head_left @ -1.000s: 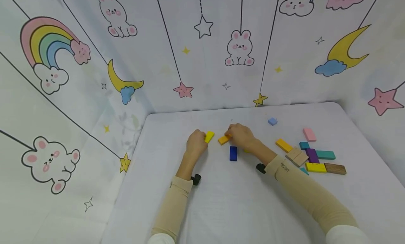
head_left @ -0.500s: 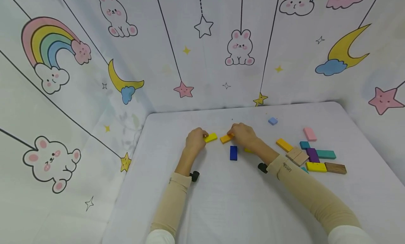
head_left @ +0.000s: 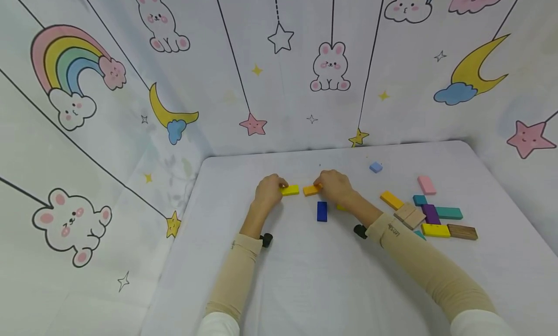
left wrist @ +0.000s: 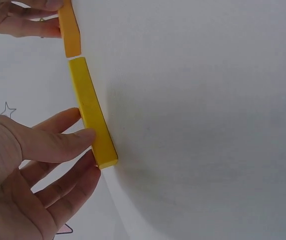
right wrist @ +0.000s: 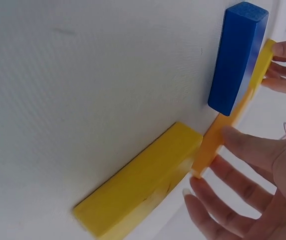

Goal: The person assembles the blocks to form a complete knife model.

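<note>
Yellow oblong block (left wrist: 89, 100) near orange oblong block (right wrist: 212, 142)
Thumb and fingers clamp outer halves: left hand (head_left: 269, 190) yellow's, right hand (head_left: 335, 187) orange's.

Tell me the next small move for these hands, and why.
Probably slide the yellow rectangular block rightward until it meets the orange rectangular block. The left hand pinches the yellow one and the right hand the orange one; they lie nearly end to end, with a narrow gap between them, so a slight push would likely close it.
</note>
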A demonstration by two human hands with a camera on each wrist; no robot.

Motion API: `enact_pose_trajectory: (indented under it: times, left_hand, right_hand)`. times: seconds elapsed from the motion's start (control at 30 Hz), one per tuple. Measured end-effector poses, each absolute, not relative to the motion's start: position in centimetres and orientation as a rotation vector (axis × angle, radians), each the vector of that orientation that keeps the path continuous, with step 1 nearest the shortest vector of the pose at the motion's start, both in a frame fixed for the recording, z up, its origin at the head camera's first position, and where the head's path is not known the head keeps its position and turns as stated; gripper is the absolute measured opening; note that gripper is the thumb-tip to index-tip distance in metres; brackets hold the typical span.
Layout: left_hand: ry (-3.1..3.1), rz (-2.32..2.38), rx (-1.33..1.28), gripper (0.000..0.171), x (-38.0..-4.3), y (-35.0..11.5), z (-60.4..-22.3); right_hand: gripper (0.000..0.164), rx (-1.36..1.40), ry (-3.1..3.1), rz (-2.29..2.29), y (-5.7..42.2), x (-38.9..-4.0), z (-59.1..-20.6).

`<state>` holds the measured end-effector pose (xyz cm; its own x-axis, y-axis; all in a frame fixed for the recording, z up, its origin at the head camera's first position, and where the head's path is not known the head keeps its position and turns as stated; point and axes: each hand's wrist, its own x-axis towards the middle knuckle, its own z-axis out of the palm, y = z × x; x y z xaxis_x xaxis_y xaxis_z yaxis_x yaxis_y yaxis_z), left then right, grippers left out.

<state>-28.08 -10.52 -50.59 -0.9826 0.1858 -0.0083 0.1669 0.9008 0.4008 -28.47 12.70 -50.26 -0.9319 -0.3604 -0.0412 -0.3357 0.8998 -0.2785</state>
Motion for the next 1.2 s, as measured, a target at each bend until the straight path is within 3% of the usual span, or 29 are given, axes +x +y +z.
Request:
enact_pose_trajectory:
  times: [1.2]
  left_hand:
    - [2.992, 0.576, 0.337, 0.044, -29.5, -10.6, -50.7]
  right_hand:
    - [0.030, -0.511, 2.954, -0.464, 11.8, -29.4, -50.4]
